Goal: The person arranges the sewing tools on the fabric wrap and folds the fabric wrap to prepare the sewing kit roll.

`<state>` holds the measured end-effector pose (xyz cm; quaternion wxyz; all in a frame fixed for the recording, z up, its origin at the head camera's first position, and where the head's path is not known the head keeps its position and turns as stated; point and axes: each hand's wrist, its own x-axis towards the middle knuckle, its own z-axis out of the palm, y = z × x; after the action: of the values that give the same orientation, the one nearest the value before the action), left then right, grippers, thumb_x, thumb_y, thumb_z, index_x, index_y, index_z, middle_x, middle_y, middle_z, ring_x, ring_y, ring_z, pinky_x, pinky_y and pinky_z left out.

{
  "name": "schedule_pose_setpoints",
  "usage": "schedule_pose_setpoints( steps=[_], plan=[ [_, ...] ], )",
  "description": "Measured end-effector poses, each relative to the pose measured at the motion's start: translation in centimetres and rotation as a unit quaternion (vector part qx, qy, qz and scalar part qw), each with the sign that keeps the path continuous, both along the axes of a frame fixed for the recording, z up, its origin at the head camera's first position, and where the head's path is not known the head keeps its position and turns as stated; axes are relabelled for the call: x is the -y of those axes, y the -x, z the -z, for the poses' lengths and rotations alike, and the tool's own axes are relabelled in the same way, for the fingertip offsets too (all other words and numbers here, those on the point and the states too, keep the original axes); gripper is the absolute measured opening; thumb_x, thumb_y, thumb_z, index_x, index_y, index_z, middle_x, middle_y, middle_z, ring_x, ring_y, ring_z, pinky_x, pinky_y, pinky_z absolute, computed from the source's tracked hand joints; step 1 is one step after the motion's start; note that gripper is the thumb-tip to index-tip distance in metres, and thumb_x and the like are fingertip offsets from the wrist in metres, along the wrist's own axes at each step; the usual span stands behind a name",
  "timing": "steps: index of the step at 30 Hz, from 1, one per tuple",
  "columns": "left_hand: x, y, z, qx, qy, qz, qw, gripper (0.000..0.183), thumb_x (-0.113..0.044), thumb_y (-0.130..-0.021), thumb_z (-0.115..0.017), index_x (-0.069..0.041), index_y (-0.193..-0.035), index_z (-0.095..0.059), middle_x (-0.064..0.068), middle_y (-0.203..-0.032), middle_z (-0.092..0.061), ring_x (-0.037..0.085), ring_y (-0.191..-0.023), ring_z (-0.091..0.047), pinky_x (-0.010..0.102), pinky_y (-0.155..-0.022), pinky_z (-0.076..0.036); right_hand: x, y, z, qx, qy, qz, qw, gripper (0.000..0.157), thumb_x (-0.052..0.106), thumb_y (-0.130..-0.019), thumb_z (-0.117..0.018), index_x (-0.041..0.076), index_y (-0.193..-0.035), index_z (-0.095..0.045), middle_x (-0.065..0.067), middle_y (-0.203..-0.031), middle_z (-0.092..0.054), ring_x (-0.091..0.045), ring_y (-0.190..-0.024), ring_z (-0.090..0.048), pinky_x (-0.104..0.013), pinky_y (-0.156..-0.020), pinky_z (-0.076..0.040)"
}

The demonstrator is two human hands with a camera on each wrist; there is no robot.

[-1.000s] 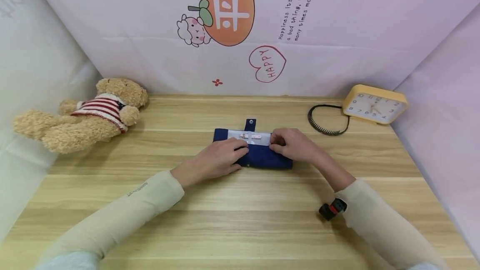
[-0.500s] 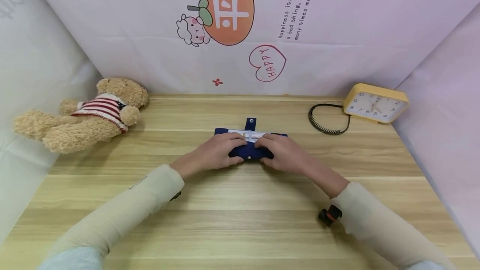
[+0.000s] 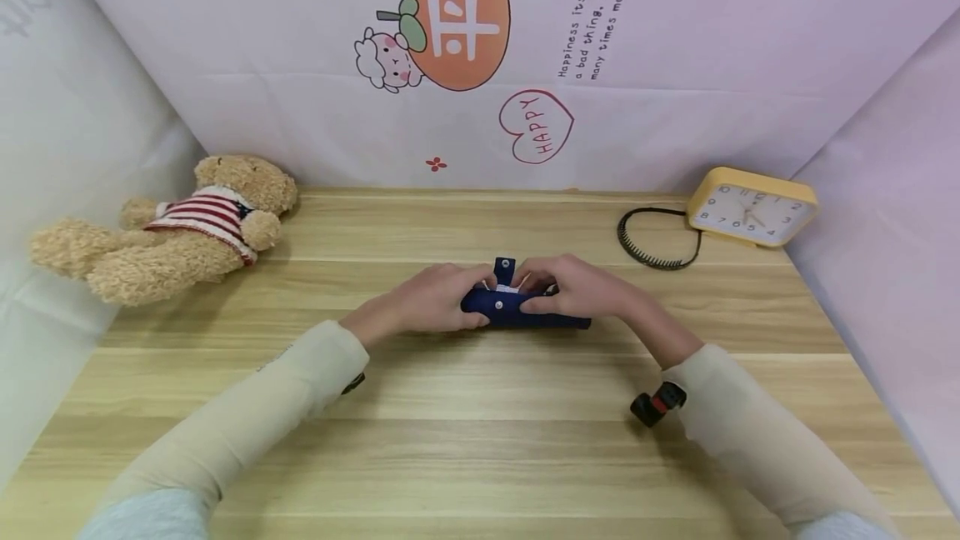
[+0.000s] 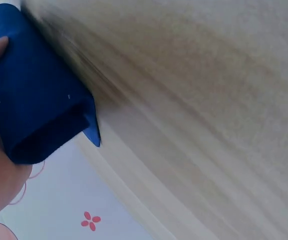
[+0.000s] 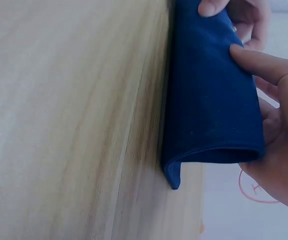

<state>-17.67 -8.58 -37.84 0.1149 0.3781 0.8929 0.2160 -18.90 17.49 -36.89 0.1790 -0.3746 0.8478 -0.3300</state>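
A navy blue fabric roll-up pouch (image 3: 504,317) lies folded over on the wooden table, its near flap lifted and curved. My left hand (image 3: 433,300) grips its left part, thumb on the near face and fingers over the top. On the right side, my right hand (image 3: 587,287) holds it the same way, thumb in front. Between the hands, a strap (image 3: 505,270) with a metal snap sticks up at the back, and a sliver of pale lining shows. Seen from the left wrist, the rolled pouch (image 4: 34,85) has a hollow end; the right wrist view shows a similar opening.
A teddy bear (image 3: 187,227) in a striped shirt lies at the back left. At the back right are a yellow clock (image 3: 752,207) and a black toothed headband (image 3: 645,255). A white printed backdrop (image 3: 315,132) rises behind the table.
The near part of the pouch has been folded up and away, covering most of the pale lining. My right hand shifted inward, then slightly back right; the strap now sits nearer.
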Motion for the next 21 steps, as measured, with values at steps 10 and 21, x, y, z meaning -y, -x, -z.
schedule_pose_setpoints(
  steps=[10, 21],
  plan=[
    [0.3, 0.6, 0.6, -0.158, -0.037, 0.05, 0.9855, 0.031, -0.025, -0.096, -0.074, -0.005, -0.119, -0.072, 0.007, -0.125, -0.064, 0.023, -0.121, -0.055, 0.034, -0.104, -0.045, -0.1, 0.8, 1.1, -0.053, -0.011, 0.035, 0.998, 0.012, 0.013, -0.1, -0.066, 0.007, -0.11, -0.07, -0.004, -0.107, -0.07, -0.02, -0.098, -0.066, -0.042, -0.085, -0.055],
    [0.2, 0.4, 1.3, -0.149, -0.036, 0.05, 0.9869, 0.031, -0.026, -0.096, -0.073, -0.003, -0.116, -0.076, 0.007, -0.121, -0.068, 0.02, -0.114, -0.061, 0.033, -0.098, -0.05, 0.3, 0.2, 1.9, -0.139, -0.055, 0.058, 0.987, 0.016, 0.016, -0.097, -0.071, 0.007, -0.108, -0.077, -0.005, -0.106, -0.071, -0.022, -0.1, -0.065, -0.043, -0.088, -0.053]
  ],
)
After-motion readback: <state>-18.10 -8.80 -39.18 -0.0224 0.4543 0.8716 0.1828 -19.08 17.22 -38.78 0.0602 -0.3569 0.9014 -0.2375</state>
